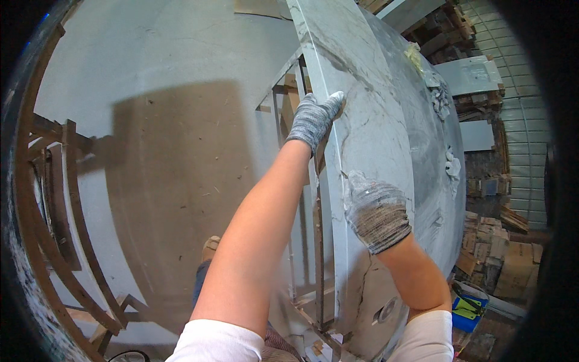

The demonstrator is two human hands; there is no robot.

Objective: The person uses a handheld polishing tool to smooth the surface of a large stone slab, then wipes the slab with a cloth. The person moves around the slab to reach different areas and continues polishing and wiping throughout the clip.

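A long white slab [368,96] with grey marble veins lies on a metal frame [319,241]. My left hand [313,120], in a grey knit glove, grips the slab's left edge, thumb on top and fingers curled round the side. Nearer to me, my right hand [379,211] in a matching glove, darkened with dirt, rests on the slab beside the same edge. Its fingers are bent and pressed together at the edge; whatever they may hold is hidden. A round hole [386,311] shows in the slab's near end.
Dusty grey surface [434,181] adjoins the slab on the right, with crumpled white scraps [452,164] on it. A blue tray [469,311] with a yellow-green tool sits at lower right. Cardboard boxes [488,241] are stacked beyond. Wooden framing [78,211] stands left, across the concrete floor [181,54].
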